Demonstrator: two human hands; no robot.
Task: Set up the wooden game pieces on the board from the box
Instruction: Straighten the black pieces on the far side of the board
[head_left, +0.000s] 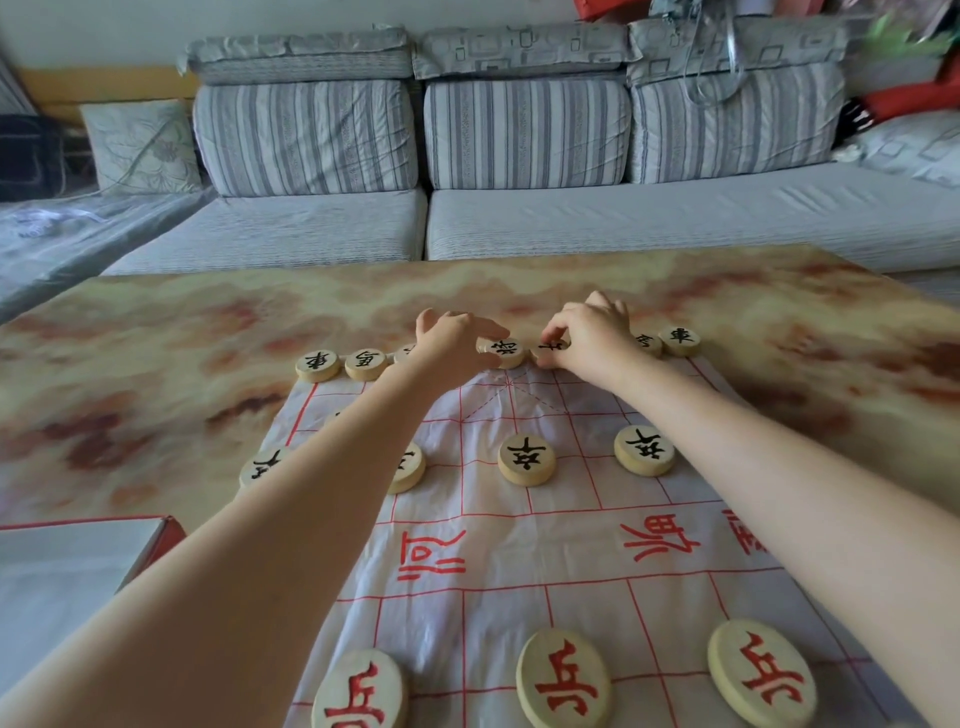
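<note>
Grey striped sofa (519, 218) behind marbled table (156, 332); floral pillow (140, 145) at left.

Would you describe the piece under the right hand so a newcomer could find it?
On the marbled table lies a white board with red lines. Along its far edge runs a row of black-lettered discs. The piece sits just right of centre, the only one pinched by the right hand.

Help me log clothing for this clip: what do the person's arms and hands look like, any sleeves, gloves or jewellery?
No sleeve shows on the left forearm or the right forearm, bare right to the picture's edge. The left hand and right hand are ungloved; no watch, bracelet or ring is visible.
</note>
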